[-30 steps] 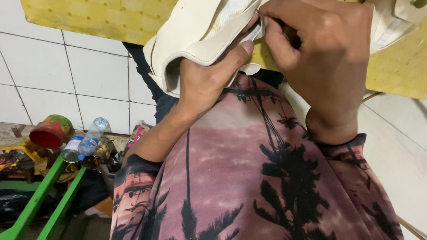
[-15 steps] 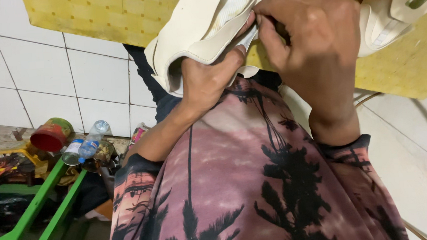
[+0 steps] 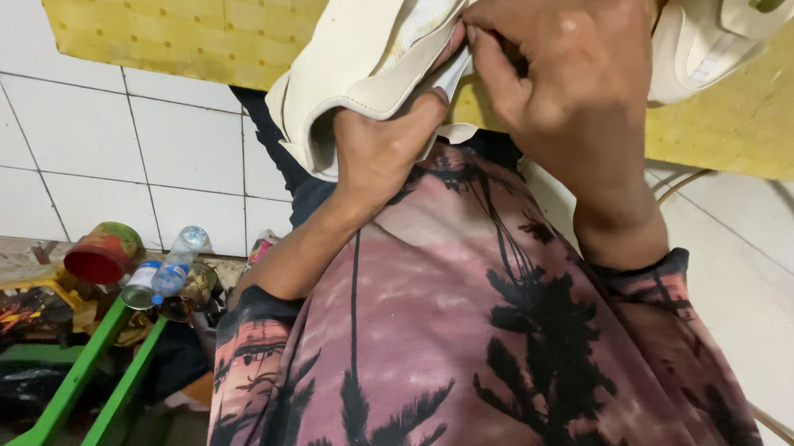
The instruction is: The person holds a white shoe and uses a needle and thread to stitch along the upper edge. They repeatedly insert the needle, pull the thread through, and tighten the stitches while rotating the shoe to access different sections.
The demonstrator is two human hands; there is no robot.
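Note:
A cream-white shoe upper (image 3: 359, 60) is held up in front of my chest, over a yellow dotted mat (image 3: 174, 34). My left hand (image 3: 383, 150) grips it from below, thumb pressed on its padded edge. My right hand (image 3: 572, 84) pinches the same edge from the right, fingertips close to the left thumb. Something small and dark shows between the right fingers; I cannot tell what it is. My pink shirt with black palm trees (image 3: 477, 337) fills the lower part of the view.
A second cream shoe with a green stripe (image 3: 724, 19) lies on the mat at the top right. White floor tiles (image 3: 62, 152) surround the mat. At the left are a green metal frame (image 3: 68, 399), a red tin (image 3: 100, 255) and a plastic bottle (image 3: 175, 269).
Both hands stay on the shoe. My right fingers have crept slightly left along its edge, closer to my left thumb.

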